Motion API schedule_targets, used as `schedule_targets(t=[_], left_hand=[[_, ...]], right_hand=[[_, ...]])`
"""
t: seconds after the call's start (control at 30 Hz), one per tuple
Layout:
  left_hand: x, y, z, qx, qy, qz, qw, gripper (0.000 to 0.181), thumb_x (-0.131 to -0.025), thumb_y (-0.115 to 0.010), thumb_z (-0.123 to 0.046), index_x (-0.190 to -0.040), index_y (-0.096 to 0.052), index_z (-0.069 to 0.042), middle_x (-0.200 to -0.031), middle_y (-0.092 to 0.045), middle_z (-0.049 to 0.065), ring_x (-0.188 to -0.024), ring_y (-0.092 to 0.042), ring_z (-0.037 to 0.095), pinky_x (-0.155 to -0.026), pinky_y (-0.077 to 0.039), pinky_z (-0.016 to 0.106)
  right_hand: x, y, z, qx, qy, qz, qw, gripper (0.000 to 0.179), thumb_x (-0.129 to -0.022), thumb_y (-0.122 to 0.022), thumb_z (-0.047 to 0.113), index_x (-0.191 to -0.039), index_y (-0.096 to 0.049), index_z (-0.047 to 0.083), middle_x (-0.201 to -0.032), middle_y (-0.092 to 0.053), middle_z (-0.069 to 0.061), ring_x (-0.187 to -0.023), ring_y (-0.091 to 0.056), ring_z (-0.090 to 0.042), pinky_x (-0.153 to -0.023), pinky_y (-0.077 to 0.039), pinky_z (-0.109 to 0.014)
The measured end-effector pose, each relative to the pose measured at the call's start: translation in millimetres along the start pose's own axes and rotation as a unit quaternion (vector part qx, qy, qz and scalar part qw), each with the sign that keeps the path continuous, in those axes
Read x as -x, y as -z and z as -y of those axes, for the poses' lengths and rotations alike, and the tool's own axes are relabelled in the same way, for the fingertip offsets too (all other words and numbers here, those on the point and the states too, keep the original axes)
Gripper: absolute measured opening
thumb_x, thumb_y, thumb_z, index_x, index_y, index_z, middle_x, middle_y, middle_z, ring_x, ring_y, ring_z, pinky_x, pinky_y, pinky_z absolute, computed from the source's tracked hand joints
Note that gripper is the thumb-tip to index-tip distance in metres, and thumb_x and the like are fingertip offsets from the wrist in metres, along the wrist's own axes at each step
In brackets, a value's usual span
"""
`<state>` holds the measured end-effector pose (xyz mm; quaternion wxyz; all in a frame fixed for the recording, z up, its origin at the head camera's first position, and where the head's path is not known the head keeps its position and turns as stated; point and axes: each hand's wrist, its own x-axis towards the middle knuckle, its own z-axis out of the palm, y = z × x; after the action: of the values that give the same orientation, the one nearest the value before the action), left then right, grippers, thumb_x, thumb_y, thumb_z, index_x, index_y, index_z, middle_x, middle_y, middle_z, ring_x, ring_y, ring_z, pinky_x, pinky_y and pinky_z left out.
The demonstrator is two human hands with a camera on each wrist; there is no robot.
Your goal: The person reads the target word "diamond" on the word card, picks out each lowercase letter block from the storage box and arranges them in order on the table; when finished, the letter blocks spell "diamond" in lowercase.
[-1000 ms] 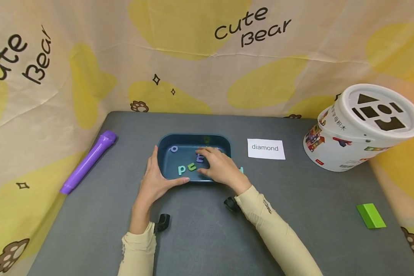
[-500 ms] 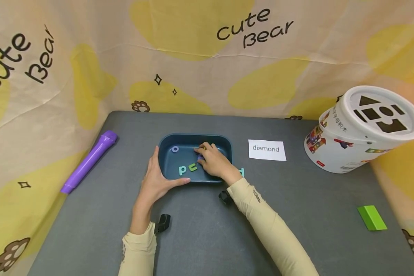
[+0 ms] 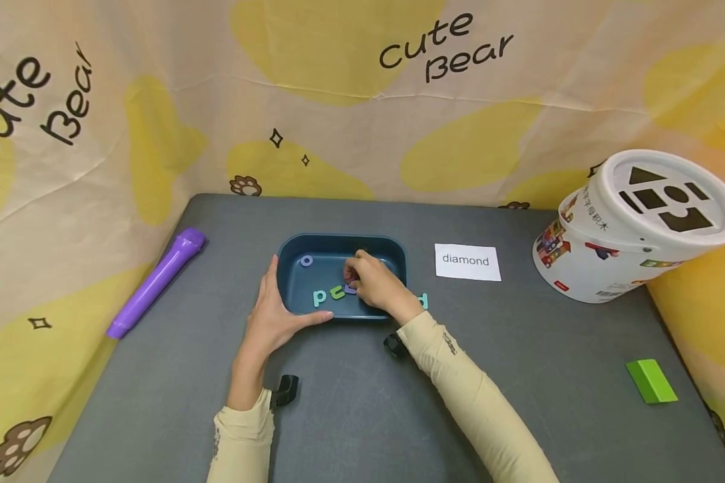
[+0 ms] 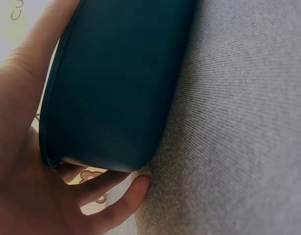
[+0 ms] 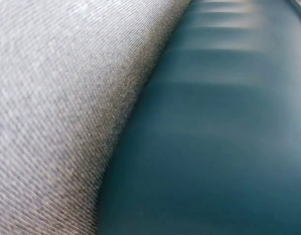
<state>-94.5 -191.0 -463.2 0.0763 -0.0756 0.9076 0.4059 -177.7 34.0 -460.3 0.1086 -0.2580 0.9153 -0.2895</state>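
Observation:
My left hand [image 3: 272, 315] grips the left end of a dark blue tray [image 3: 338, 235]; its thumb lies on the front rim. In the left wrist view, its fingers [image 4: 126, 200] curl around the tray's end. Inside the tray, my right hand [image 3: 377, 282] has bent fingers close to the thumb, over a partly hidden purple letter [image 3: 350, 290]. Whether anything is pinched is hidden. A green letter u [image 3: 337, 292], a light blue letter p [image 3: 319, 298] and a purple letter o [image 3: 306, 260] lie in the tray. Only tray and table show in the right wrist view.
A light blue letter d [image 3: 423, 300] shows right of the tray, beside my right wrist. Behind it lies a "diamond" card [image 3: 468, 262]. A white bucket [image 3: 610, 248] stands back right, a green block [image 3: 652, 381] front right, and a purple microphone-shaped stick [image 3: 157, 283] left.
My right fingers have curled inward over the tray, and the purple letter has shifted toward the front, beside the green u. My left hand has kept its hold.

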Motion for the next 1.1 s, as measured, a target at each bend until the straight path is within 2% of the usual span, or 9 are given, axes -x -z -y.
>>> schedule_targets(t=[0.13, 0.33, 0.5, 0.63, 0.7, 0.8, 0.87, 0.97, 1.1], left_hand=[[-0.2, -0.2, -0.6, -0.001, -0.003, -0.002, 1.0000, 0.151, -0.068, -0.095, -0.064, -0.171, 0.012, -0.032, -0.179, -0.007, 0.014, -0.160, -0.024, 0.048, -0.118, -0.026, 0.079], [-0.3, 0.4, -2.4, 0.002, -0.002, 0.002, 1.0000, 0.151, -0.069, -0.094, -0.064, -0.170, 0.013, -0.032, -0.179, -0.006, 0.013, -0.160, -0.023, 0.048, -0.118, -0.025, 0.079], [0.2, 2.2, -3.4, -0.004, 0.006, 0.004, 1.0000, 0.151, -0.069, -0.094, -0.064, -0.170, 0.014, -0.031, -0.180, -0.004, 0.013, -0.160, -0.021, 0.048, -0.118, -0.022, 0.080], [0.7, 3.7, -4.5, -0.010, 0.012, 0.005, 0.9999, 0.152, -0.069, -0.094, -0.064, -0.170, 0.014, -0.032, -0.180, -0.004, 0.013, -0.161, -0.019, 0.048, -0.119, -0.020, 0.081], [0.7, 4.1, -5.4, -0.011, 0.013, 0.005, 0.9998, 0.152, -0.069, -0.094, -0.064, -0.170, 0.015, -0.032, -0.180, -0.004, 0.014, -0.161, -0.019, 0.048, -0.119, -0.019, 0.081], [0.8, 4.0, -5.7, -0.012, 0.011, 0.004, 0.9999, 0.152, -0.068, -0.094, -0.064, -0.170, 0.015, -0.034, -0.180, -0.004, 0.013, -0.162, -0.020, 0.047, -0.119, -0.019, 0.081], [0.8, 3.7, -5.1, -0.011, 0.009, 0.003, 0.9999, 0.152, -0.068, -0.095, -0.064, -0.169, 0.015, -0.034, -0.180, -0.004, 0.012, -0.162, -0.020, 0.046, -0.119, -0.020, 0.081], [0.5, 2.9, -3.4, -0.011, 0.007, 0.002, 0.9999, 0.152, -0.068, -0.095, -0.063, -0.169, 0.015, -0.035, -0.180, -0.004, 0.011, -0.162, -0.019, 0.045, -0.118, -0.019, 0.082], [0.1, 2.0, -2.1, -0.014, 0.005, 0.003, 0.9999, 0.152, -0.068, -0.095, -0.063, -0.170, 0.014, -0.032, -0.180, -0.003, 0.011, -0.162, -0.019, 0.045, -0.119, -0.019, 0.081]], right_hand=[[1.6, 0, 1, 0.006, 0.001, -0.006, 1.0000, 0.011, -0.101, -0.068, -0.003, -0.105, -0.070, 0.007, -0.102, -0.061, -0.009, -0.088, -0.060, -0.022, -0.081, -0.054, -0.037], [6.9, 5, 2, 0.029, 0.025, -0.036, 0.9986, 0.018, -0.103, -0.069, 0.008, -0.119, -0.079, 0.009, -0.103, -0.063, -0.007, -0.093, -0.058, -0.022, -0.083, -0.052, -0.036], [19.9, 15, 5, -0.039, 0.054, -0.083, 0.9943, 0.012, -0.101, -0.072, 0.008, -0.110, -0.079, 0.005, -0.099, -0.067, -0.006, -0.089, -0.061, -0.019, -0.082, -0.055, -0.033], [37.7, 26, 3, -0.103, 0.066, -0.120, 0.9851, 0.008, -0.095, -0.077, 0.000, -0.102, -0.075, 0.003, -0.100, -0.071, -0.007, -0.089, -0.070, -0.019, -0.083, -0.062, -0.037], [47.8, 33, 0, -0.117, 0.072, -0.136, 0.9811, 0.012, -0.094, -0.077, -0.003, -0.105, -0.075, 0.002, -0.102, -0.071, -0.008, -0.091, -0.071, -0.020, -0.084, -0.062, -0.038], [62.8, 43, -7, -0.109, 0.084, -0.160, 0.9774, 0.021, -0.095, -0.076, -0.001, -0.116, -0.078, 0.002, -0.103, -0.068, -0.008, -0.092, -0.068, -0.019, -0.082, -0.059, -0.034], [71.4, 48, -14, -0.089, 0.092, -0.179, 0.9756, 0.023, -0.097, -0.074, 0.001, -0.119, -0.079, 0.004, -0.102, -0.065, -0.007, -0.093, -0.061, -0.019, -0.081, -0.053, -0.031], [83.0, 57, -25, -0.068, 0.100, -0.212, 0.9698, 0.020, -0.095, -0.075, 0.002, -0.113, -0.082, 0.007, -0.100, -0.063, -0.006, -0.092, -0.052, -0.021, -0.081, -0.044, -0.034], [97.2, 67, -42, -0.065, 0.088, -0.257, 0.9601, 0.017, -0.089, -0.082, -0.002, -0.103, -0.082, 0.008, -0.096, -0.072, -0.005, -0.093, -0.055, -0.023, -0.080, -0.045, -0.038]])
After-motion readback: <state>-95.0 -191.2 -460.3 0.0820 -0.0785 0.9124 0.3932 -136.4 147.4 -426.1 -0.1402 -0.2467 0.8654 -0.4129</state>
